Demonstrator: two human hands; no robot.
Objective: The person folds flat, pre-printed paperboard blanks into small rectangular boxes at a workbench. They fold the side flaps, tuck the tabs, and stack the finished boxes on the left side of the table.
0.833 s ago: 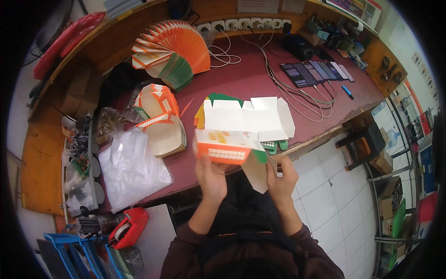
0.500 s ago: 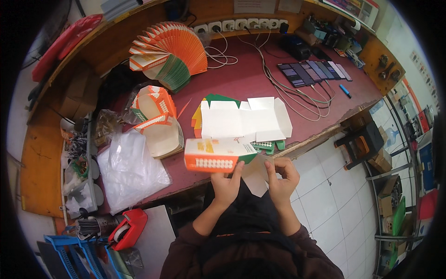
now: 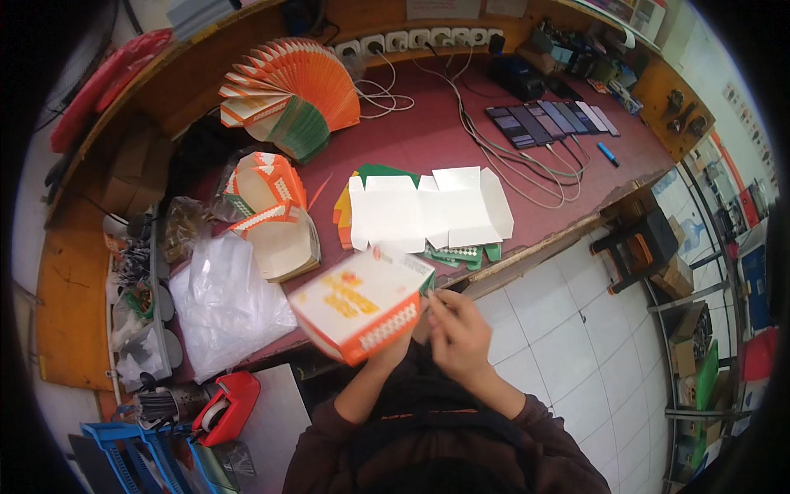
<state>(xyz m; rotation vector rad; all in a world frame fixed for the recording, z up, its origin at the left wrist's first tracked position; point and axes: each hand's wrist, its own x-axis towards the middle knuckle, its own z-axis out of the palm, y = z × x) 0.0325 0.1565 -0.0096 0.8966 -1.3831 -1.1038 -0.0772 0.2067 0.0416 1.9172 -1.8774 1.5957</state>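
There was the white-and-orange box (image 3: pixel 355 303), tilted, up at the red tabletop (image 3: pixel 448 115)'s near edge; the left hand (image 3: pixel 390 356) gripped it from underneath, mostly hidden; the right hand (image 3: pixel 459 336) pinched its green end; just beyond, a white carton sheet (image 3: pixel 385 216) lay over coloured ones.

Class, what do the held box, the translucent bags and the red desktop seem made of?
Held box: probably printed card, finish blurred; flat, folded panels.
Translucent bags: likely thin plastic, glossy; wrinkles catch light.
Red desktop: perhaps coated wood, fairly dull; worn edge looks brown.
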